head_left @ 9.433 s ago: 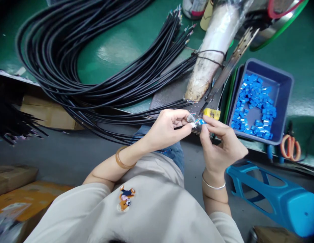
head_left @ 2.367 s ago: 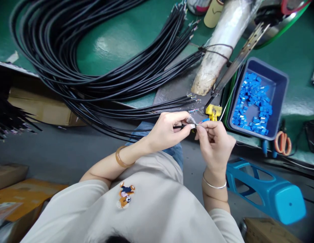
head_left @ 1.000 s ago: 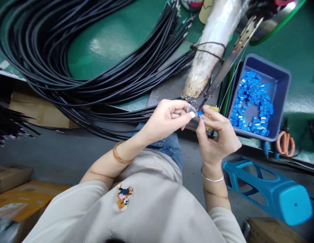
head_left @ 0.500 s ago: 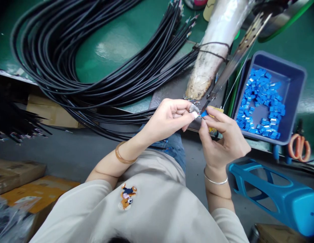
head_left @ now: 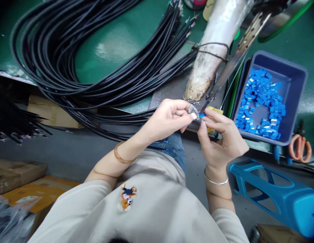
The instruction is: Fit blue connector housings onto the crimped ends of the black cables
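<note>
My left hand (head_left: 167, 119) is closed, pinching the stripped end of a thin black cable (head_left: 136, 120) between thumb and forefinger. My right hand (head_left: 223, 138) is closed too, its fingertips pinched on a small blue connector (head_left: 202, 115) pressed against that cable end. The two hands meet just in front of the bench edge, above my lap. A big loop of black cables (head_left: 78, 67) lies on the green bench (head_left: 116, 47) to the left.
A dark blue tray (head_left: 296, 84) of several blue connectors stands right of my hands. A wrapped pale cylinder (head_left: 212, 54) and a metal strip (head_left: 238, 50) slant above them. Orange scissors (head_left: 300, 152) lie at the right edge. A blue stool (head_left: 273, 195) and cardboard boxes (head_left: 17, 175) are on the floor.
Over the last second both hands stayed pinched together at the cable end. The right fingertips closed further over the blue connector. The view shifted slightly.
</note>
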Motion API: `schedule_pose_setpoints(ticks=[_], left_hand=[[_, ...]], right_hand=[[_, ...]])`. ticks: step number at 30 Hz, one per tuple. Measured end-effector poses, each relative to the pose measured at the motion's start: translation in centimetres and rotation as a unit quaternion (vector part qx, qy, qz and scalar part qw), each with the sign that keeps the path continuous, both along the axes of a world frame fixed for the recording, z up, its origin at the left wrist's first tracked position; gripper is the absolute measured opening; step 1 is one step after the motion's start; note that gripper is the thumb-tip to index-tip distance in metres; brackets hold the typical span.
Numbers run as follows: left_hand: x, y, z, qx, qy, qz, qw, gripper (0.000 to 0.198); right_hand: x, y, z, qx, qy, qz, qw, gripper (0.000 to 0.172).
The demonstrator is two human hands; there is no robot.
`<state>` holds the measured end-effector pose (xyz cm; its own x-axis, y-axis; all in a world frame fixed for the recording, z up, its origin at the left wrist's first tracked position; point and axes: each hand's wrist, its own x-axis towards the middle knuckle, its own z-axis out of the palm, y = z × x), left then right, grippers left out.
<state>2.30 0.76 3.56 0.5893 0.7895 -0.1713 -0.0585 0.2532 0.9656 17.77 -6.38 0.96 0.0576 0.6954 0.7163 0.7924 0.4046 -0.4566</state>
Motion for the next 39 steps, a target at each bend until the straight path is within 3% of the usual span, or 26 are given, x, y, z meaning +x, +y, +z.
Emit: schedule_pose_setpoints(ticks=[16,27,30,32,35,39], left_hand=[[-0.2,0.6,-0.3,-0.016,0.011,-0.022,1.000,0.013],[-0.1,0.1,-0.6,0.018,0.027,-0.040,0.999,0.010],[-0.3,-0.5,-0.6,0.035,0.041,-0.056,0.997,0.010],[-0.8,-1.1,-0.5,0.062,0.057,-0.097,0.992,0.013],[-2.6,-2.1,-0.5,0.161,0.110,-0.221,0.956,0.019],[-6.5,-2.9,-2.2,0.273,0.292,-0.340,0.851,0.038]], right_hand=[[0.4,-0.1,0.0,-0.018,0.003,0.020,1.000,0.015],[0.2,-0.3,-0.2,0.000,-0.014,0.002,1.000,0.018],[0.2,-0.5,-0.4,0.017,0.010,-0.015,1.000,0.018],[0.4,-0.6,-0.6,0.027,0.049,-0.027,0.998,0.015],[1.2,-0.7,-1.0,0.076,0.110,-0.014,0.991,0.008],[2.5,-0.9,-1.5,0.194,0.138,-0.021,0.971,0.014]])
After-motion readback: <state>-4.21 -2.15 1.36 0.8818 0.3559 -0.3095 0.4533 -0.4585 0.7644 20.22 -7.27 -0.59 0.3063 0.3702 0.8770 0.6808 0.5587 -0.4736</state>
